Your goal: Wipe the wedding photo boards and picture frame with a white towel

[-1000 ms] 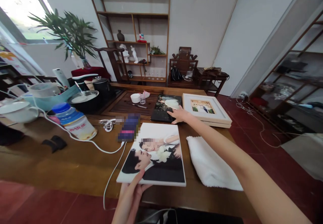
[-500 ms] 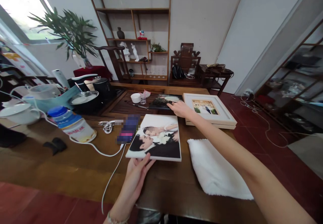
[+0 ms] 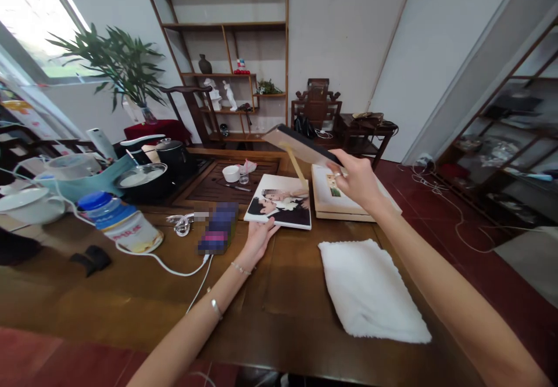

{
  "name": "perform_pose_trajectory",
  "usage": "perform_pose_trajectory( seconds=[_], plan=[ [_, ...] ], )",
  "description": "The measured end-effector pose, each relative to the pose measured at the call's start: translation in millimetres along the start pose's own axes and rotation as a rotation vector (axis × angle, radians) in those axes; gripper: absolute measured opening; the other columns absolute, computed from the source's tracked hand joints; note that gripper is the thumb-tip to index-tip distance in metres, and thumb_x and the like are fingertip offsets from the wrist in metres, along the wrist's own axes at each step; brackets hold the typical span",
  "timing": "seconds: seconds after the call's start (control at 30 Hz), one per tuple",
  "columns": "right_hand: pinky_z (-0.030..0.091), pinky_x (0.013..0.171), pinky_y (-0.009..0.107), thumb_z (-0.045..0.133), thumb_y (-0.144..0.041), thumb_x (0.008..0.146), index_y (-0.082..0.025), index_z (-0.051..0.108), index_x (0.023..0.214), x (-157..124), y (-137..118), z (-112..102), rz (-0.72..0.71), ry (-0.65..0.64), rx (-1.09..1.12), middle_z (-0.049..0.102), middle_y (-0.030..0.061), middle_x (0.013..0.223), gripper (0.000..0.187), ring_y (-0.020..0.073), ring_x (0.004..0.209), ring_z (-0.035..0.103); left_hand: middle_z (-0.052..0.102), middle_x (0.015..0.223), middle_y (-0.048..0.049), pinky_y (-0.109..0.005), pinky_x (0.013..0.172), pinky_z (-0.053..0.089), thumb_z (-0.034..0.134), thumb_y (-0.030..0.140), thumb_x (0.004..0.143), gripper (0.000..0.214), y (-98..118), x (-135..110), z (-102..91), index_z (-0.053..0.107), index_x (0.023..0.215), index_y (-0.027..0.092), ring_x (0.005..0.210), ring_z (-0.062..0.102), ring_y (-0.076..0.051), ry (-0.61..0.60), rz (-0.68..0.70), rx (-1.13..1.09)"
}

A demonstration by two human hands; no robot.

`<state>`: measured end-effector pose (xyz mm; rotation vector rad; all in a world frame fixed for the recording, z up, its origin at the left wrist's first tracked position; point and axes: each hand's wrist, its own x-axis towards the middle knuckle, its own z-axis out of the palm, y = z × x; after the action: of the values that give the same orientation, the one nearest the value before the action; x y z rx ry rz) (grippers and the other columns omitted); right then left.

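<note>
Left grip [image 3: 258, 240]: one photo [image 3: 283, 205]; right grip [image 3: 356, 179]: one frame [image 3: 305, 147].

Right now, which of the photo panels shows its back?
The black-edged panel in the right hand, beige back visible; the white-edged couple portrait in the left hand and the pale-framed photo show their pictures.

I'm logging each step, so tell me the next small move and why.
Probably rest the photo panel on the table and release it: the left hand grips its near edge, and the right hand holds the dark-edged panel raised, apparently leaving room.
</note>
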<state>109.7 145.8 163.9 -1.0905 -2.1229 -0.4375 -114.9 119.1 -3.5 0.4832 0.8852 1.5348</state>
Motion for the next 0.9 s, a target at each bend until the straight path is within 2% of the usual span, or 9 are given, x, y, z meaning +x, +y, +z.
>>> perform_pose_trajectory(
  seconds=[0.1, 0.3, 0.47, 0.63, 0.8, 0.9],
  plan=[
    [0.040, 0.058, 0.024, 0.044, -0.024, 0.086, -0.018, 0.056, 0.107, -28.9, 0.7, -27.6, 0.034, 0.134, -0.040, 0.066, 0.0033, 0.082, 0.025, 0.0158, 0.062, 0.059, 0.065, 0.089, 0.0005, -0.047, 0.092, 0.046, 0.059, -0.006, 0.072, 0.035, -9.7, 18.9, 11.7, 0.048, 0.094, 0.019, 0.083, 0.064, -0.011, 0.032, 0.017, 0.009],
    [0.041, 0.053, 0.023, 0.054, -0.030, 0.083, -0.020, 0.061, 0.101, -87.8, -2.6, -70.9, 0.125, 0.321, -0.279, 0.067, 0.0021, 0.074, 0.022, 0.0143, 0.055, 0.059, 0.063, 0.100, 0.0000, -0.046, 0.093, 0.045, 0.054, -0.008, 0.075, 0.039, -19.6, 44.3, 28.4, 0.046, 0.099, 0.021, 0.085, 0.062, -0.009, -0.019, 0.002, 0.028],
    [0.040, 0.049, 0.024, 0.063, -0.032, 0.077, -0.021, 0.063, 0.097, -118.3, -2.2, -97.3, 0.197, 0.439, -0.430, 0.066, 0.0013, 0.065, 0.022, 0.0161, 0.050, 0.059, 0.064, 0.090, 0.0003, -0.044, 0.093, 0.045, 0.052, -0.009, 0.075, 0.036, -17.2, 52.7, 31.2, 0.048, 0.097, 0.019, 0.079, 0.062, -0.007, 0.009, -0.048, 0.053],
    [0.040, 0.047, 0.030, 0.062, -0.037, 0.077, -0.025, 0.063, 0.101, -135.7, -2.0, -107.5, 0.307, 0.454, -0.482, 0.062, 0.0009, 0.057, 0.027, 0.0232, 0.049, 0.059, 0.064, 0.077, 0.0006, -0.040, 0.093, 0.047, 0.054, -0.009, 0.075, 0.027, -20.3, 49.2, 27.5, 0.052, 0.089, 0.015, 0.072, 0.062, -0.007, 0.048, -0.113, 0.078],
    [0.045, 0.050, 0.028, 0.063, -0.027, 0.078, -0.023, 0.061, 0.107, -140.4, -11.9, -107.4, 0.216, 0.415, -0.439, 0.069, 0.0024, 0.072, 0.029, 0.0202, 0.054, 0.063, 0.064, 0.073, -0.0025, -0.037, 0.090, 0.050, 0.061, -0.005, 0.073, 0.019, -15.1, 45.0, 23.5, 0.054, 0.081, 0.011, 0.073, 0.065, -0.011, 0.077, -0.177, 0.098],
    [0.049, 0.057, 0.025, 0.062, -0.019, 0.078, -0.024, 0.059, 0.112, -147.5, -16.4, -108.0, 0.169, 0.381, -0.332, 0.071, 0.0024, 0.084, 0.035, 0.0198, 0.067, 0.067, 0.066, 0.075, -0.0096, -0.038, 0.089, 0.050, 0.062, 0.000, 0.074, 0.012, -4.5, 34.4, 22.1, 0.055, 0.075, 0.008, 0.082, 0.067, -0.018, 0.079, -0.241, 0.116]
  ],
)
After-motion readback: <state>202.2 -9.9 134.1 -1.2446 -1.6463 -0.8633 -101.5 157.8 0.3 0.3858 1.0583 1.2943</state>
